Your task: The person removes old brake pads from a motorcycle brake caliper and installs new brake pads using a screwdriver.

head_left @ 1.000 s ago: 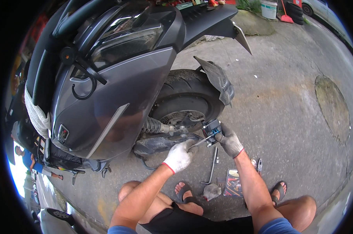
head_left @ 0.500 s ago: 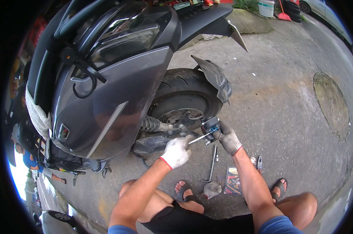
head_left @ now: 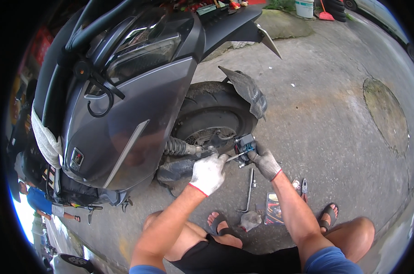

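My left hand (head_left: 208, 174), in a white glove with a red cuff, is closed around a slim silver tool (head_left: 236, 156). Its handle is hidden in the fist, so I cannot tell its exact kind. The tool's far end meets a dark brake caliper (head_left: 246, 140) with blue parts inside. My right hand (head_left: 264, 163), in a dirt-darkened glove, grips this caliper from the right. The caliper is beside the lower edge of the scooter's wheel (head_left: 209, 119), near the brake disc. A spring shock absorber (head_left: 178, 146) is left of the disc.
The grey scooter body (head_left: 129, 118) fills the left side. On the concrete between my feet lie an L-shaped wrench (head_left: 249, 192), a crumpled grey cloth (head_left: 250, 220), a printed packet (head_left: 274, 208) and pliers (head_left: 304, 188). A person in blue (head_left: 38, 201) is at the far left.
My left hand has shifted slightly toward the caliper, and less of the silver tool shows between them. My right hand keeps its grip. The whole view has moved a little.
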`<state>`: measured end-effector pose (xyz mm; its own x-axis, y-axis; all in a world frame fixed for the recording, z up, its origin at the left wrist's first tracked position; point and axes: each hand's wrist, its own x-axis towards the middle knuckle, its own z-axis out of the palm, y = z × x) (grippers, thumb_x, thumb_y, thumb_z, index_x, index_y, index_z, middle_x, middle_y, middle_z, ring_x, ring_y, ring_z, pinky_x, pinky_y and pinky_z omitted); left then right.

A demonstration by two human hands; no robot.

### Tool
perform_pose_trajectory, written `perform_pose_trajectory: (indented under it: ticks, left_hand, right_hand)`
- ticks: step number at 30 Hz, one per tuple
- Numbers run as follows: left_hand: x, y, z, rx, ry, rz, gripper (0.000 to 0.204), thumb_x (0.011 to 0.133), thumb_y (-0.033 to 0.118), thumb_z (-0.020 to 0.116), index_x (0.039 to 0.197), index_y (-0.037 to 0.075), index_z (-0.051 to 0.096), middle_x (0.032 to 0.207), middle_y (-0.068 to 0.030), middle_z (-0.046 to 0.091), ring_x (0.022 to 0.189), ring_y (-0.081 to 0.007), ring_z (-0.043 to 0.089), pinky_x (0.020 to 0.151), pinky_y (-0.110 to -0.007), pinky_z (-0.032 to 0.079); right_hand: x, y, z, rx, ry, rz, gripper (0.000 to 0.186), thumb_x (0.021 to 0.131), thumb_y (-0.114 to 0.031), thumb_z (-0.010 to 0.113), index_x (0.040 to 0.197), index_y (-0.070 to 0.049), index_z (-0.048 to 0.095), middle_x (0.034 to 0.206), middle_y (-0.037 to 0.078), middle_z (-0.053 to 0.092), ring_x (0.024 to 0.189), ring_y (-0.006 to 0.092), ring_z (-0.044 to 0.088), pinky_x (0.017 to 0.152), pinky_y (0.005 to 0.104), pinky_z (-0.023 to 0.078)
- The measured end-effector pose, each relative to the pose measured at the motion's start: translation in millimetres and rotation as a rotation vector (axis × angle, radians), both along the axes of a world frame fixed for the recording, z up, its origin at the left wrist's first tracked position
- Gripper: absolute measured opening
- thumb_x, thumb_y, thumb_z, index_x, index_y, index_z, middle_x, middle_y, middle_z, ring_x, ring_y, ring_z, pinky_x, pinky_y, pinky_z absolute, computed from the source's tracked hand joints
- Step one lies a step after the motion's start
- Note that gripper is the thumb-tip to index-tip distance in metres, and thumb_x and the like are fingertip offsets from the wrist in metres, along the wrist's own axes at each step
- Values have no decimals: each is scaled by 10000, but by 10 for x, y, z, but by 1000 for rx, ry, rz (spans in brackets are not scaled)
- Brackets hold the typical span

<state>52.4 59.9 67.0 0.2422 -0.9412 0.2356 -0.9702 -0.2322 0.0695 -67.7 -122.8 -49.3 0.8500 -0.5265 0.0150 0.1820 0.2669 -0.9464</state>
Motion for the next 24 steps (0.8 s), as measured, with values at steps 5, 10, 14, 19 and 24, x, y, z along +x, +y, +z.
perform_pose_trajectory:
  ticks: [5, 10, 14, 19, 24]
  left_hand:
    - [3, 172, -119, -13, 153, 52, 374, 795, 116, 642, 1164, 57, 631, 1022, -199, 679, 903, -398, 674, 780, -473, 555]
    - [-51, 214, -71, 74, 322, 130, 340, 864, 155, 640, 1181, 32, 628, 1082, -238, 672, 991, -426, 656, 838, -488, 529]
    - [-46, 208, -93, 44, 381, 144, 332, 884, 188, 648, 1175, 31, 629, 1054, -245, 668, 1006, -431, 646, 841, -489, 521]
    - [156, 187, -173, 48, 1098, 233, 361, 993, 299, 591, 1197, 5, 636, 811, -80, 659, 658, -190, 621, 597, -316, 482]
    - [99, 235, 46, 203, 1891, 492, 374, 1065, 347, 489, 1188, 22, 625, 683, 39, 442, 490, -35, 274, 426, -220, 194]
  right_hand:
    - [-65, -75, 100, -91, -11, 70, 695, 892, -168, 679, 1504, 21, 409, 1341, 150, 615, 1258, 205, 551, 1067, 334, 426]
    - [-112, -70, 389, -228, 93, 78, 731, 862, -155, 700, 1504, 29, 401, 1361, 163, 609, 1250, 197, 572, 1058, 332, 443]
    - [-134, -23, 388, -231, 110, 30, 731, 853, -117, 706, 1501, 34, 401, 1339, 151, 622, 1217, 176, 586, 1029, 323, 468]
    - [-90, 45, 298, -205, 55, -24, 704, 865, -77, 684, 1500, 37, 402, 1325, 142, 624, 1204, 171, 582, 1028, 318, 464]
    - [-75, 48, 232, -144, -30, -13, 688, 890, -90, 653, 1511, 33, 385, 1337, 147, 614, 1240, 177, 553, 1067, 327, 432]
